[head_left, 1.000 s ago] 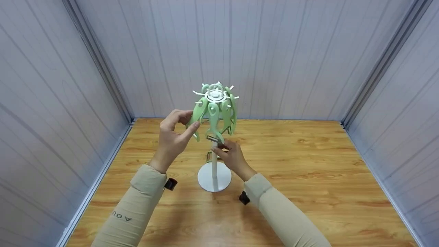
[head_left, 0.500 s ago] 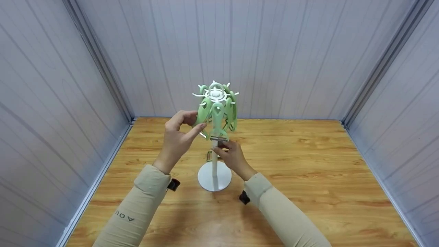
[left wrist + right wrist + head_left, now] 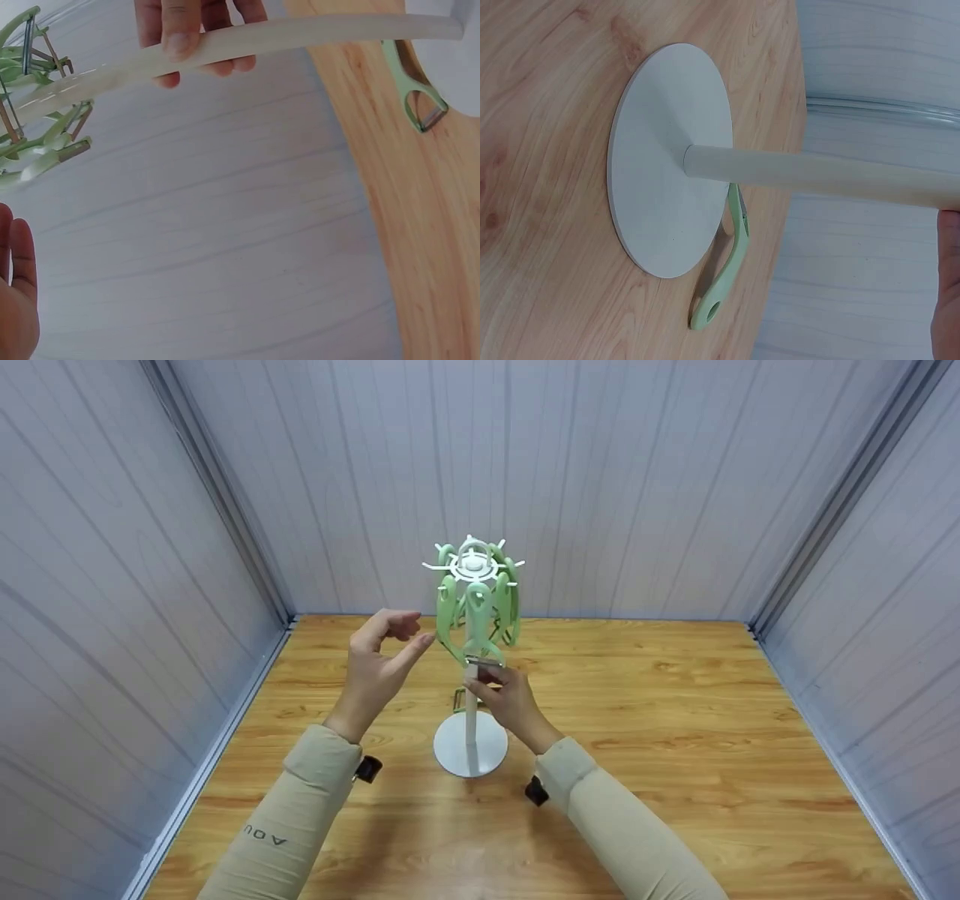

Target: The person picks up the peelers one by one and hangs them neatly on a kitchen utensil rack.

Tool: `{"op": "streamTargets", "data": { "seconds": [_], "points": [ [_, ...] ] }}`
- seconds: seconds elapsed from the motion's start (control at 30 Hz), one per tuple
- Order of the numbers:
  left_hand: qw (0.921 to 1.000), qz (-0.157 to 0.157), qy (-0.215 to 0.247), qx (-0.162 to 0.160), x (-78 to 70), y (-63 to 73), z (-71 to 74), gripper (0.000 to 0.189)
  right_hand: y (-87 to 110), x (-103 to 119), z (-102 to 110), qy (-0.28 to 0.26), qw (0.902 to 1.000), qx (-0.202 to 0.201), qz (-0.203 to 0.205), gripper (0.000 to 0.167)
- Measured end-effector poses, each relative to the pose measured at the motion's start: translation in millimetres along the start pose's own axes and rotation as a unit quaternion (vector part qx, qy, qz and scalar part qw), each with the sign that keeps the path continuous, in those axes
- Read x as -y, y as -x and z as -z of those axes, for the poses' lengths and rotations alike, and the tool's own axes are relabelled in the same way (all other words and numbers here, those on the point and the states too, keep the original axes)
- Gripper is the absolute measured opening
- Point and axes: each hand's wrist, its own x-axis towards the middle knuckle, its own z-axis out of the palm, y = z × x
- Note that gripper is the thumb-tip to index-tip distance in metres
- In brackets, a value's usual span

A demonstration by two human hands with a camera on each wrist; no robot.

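Note:
A white rotating stand point(image 3: 453, 756) with a round base and a spoked top carries several green peelers point(image 3: 480, 604), hung by the holes in their handles, blades down. My right hand point(image 3: 508, 697) grips the pole point(image 3: 300, 36) just below them, thumb on one side and fingers on the other in the left wrist view. My left hand point(image 3: 379, 656) is just left of the hanging peelers, thumb and fingers apart with nothing between them. One more peeler point(image 3: 731, 270) lies on the table behind the base; in the head view the pole partly hides it.
The wood-patterned table point(image 3: 675, 750) is enclosed by pale panel walls point(image 3: 645, 487) at the back and both sides. A small black wrist camera point(image 3: 367, 769) sits at each cuff.
The hanging peelers have turned rightward around the pole. My left hand, first at a peeler, has followed it right, then let go and drawn back left. The right hand stays on the pole.

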Motion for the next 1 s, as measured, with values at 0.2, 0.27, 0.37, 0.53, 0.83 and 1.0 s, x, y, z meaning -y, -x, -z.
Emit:
{"op": "streamTargets", "data": {
  "seconds": [0.2, 0.27, 0.37, 0.53, 0.83, 1.0],
  "points": [
    [0.9997, 0.020, -0.014, -0.001, 23.4, 13.7, 3.1, 0.021, 0.0, -0.3, -0.1, 0.002, 0.9998, 0.002, -0.018, 0.017],
    [0.9994, 0.030, -0.017, 0.001, 30.3, 17.6, 4.0, 0.022, -0.5, -0.4, 0.5, 0.000, 0.9997, 0.005, -0.022, 0.017],
    [0.9986, 0.048, -0.024, 0.008, 38.0, 22.5, 5.6, 0.023, -0.8, 1.3, 1.9, -0.006, 0.9997, 0.010, -0.023, 0.017],
    [0.9960, 0.078, -0.038, 0.023, 48.6, 29.0, 7.1, 0.024, -1.3, 3.5, 3.8, -0.016, 0.9995, 0.014, -0.024, 0.017],
    [0.9923, 0.106, -0.044, 0.045, 68.4, 36.8, 4.1, 0.023, -2.0, 5.1, 6.2, -0.038, 0.9987, 0.024, -0.023, 0.018],
    [0.9897, 0.114, -0.052, 0.070, 79.9, 40.6, 1.1, 0.022, -2.5, 7.9, 7.3, -0.040, 0.9984, 0.026, -0.030, 0.020]
  ]
}}
